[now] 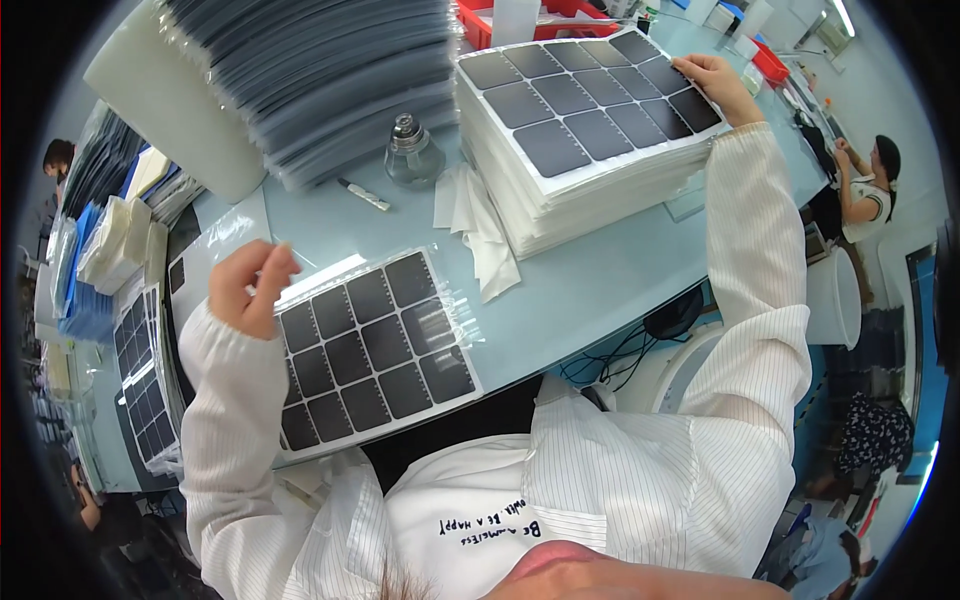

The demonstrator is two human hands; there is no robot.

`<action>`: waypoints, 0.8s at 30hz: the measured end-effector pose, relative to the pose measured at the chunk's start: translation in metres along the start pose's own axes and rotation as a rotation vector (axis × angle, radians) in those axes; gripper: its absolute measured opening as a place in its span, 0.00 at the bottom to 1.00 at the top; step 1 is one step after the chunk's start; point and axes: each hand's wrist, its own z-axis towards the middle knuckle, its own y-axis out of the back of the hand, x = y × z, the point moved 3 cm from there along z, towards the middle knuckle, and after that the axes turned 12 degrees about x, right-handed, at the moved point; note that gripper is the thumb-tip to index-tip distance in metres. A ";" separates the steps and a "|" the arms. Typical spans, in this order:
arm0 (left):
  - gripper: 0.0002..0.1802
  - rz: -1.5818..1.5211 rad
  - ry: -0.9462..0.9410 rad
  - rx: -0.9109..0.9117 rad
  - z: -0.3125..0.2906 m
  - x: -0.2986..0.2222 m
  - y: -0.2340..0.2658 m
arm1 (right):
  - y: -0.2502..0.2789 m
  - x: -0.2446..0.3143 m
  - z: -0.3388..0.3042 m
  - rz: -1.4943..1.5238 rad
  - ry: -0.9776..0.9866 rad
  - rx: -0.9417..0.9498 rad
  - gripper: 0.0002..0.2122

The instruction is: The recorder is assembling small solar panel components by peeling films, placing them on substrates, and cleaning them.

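Note:
My right hand is closed on the far right corner of the top sheet of black square stickers, thumb on top. That sheet lies on a tall stack of white-edged sheets. My left hand hovers at the left edge of a similar sheet of black squares, which lies in a clear plastic sleeve at the table's near edge. Its fingers are loosely curled and a little blurred, with thumb and forefinger apart and nothing visible between them.
A crumpled white cloth lies against the stack. Left of it stand a glass bottle with a metal top and a marker. Behind are a tall pile of sleeved sheets, a white roll and a red basket.

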 end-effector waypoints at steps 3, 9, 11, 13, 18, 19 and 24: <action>0.19 -0.078 0.055 -0.106 -0.032 0.029 0.029 | 0.003 0.001 0.005 -0.004 0.011 0.057 0.13; 0.21 -0.079 0.225 -0.244 -0.112 0.097 0.086 | -0.002 0.002 0.003 -0.100 -0.030 0.073 0.13; 0.20 -0.060 0.296 -0.481 -0.137 0.114 0.101 | 0.000 -0.004 0.008 -0.165 0.009 0.055 0.13; 0.20 -0.062 0.353 -0.546 -0.158 0.116 0.119 | -0.001 -0.009 0.010 -0.230 0.072 -0.018 0.12; 0.21 0.336 0.492 -0.704 -0.213 0.155 0.145 | 0.010 -0.023 0.027 -0.250 -0.150 -0.185 0.19; 0.21 0.499 0.501 -0.650 -0.221 0.160 0.150 | 0.018 -0.025 0.026 -0.182 -0.141 -0.147 0.20; 0.24 0.735 0.690 -0.628 -0.287 0.186 0.175 | 0.007 0.034 -0.023 -0.241 0.101 -0.403 0.16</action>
